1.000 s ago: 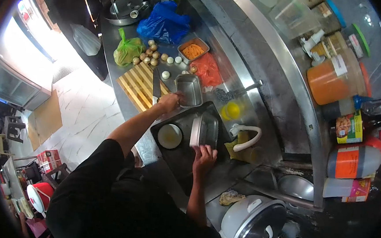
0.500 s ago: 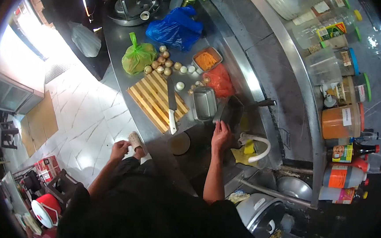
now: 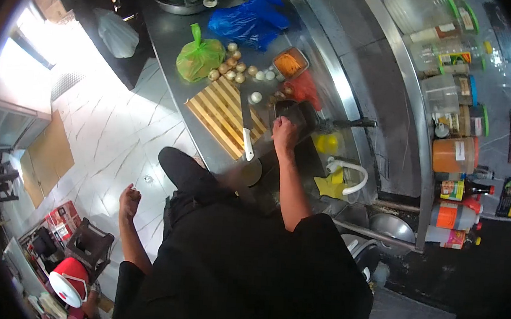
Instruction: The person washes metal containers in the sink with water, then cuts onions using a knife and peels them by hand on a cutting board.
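The right hand pinches the near rim of a dark rectangular pan, which extends beyond the knuckles, right of the striped cutting board, while the curled left hand hangs well apart over floor tiles.

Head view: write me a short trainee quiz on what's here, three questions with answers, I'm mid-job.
1. Choose one. The right hand has its grip on:
a) a bottle
b) a dark container
c) a spoon
2. True or false: the blue bag lies on the floor.
3. Fill in the missing word: a ____ lies across the striped cutting board.

Key:
1. b
2. False: the blue bag lies on the counter.
3. knife
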A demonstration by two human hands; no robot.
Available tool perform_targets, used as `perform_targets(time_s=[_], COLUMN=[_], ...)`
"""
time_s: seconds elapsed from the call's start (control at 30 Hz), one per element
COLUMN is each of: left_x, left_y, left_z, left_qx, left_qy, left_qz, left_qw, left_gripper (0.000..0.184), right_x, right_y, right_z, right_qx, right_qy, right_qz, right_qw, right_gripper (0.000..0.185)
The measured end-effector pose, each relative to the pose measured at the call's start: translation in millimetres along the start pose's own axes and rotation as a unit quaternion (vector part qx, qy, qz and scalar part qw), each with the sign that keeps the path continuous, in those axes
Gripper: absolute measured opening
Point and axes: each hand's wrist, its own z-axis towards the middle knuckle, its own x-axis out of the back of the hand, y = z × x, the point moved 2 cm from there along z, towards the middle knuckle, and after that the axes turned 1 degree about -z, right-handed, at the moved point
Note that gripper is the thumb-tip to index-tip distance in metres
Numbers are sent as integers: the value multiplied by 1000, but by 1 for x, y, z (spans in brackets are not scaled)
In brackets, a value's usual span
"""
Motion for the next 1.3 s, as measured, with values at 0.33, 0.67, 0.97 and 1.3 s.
perform_targets(time_s=[0.33, 0.67, 0.97, 1.3], left_x=[-58, -203, -248, -290], left_y=[-86, -17, 27, 75], left_z=[-51, -27, -56, -63], left_qx=[-22, -159, -228, -299], left_qy=[274, 74, 45, 46], left_qz=[52, 169, 180, 245], left_qw=[960, 970, 956, 921], left_gripper=[37, 33, 38, 38], right_x=[28, -97, -134, -116], right_y=[-46, -54, 2, -22], right_z=[-13, -78, -95, -85], right_qx=[111, -14, 44, -149], right_qy=[190, -45, 47, -166], right_qz=[-51, 63, 95, 63], right_qw=[974, 997, 993, 973], right_gripper=[38, 59, 38, 42])
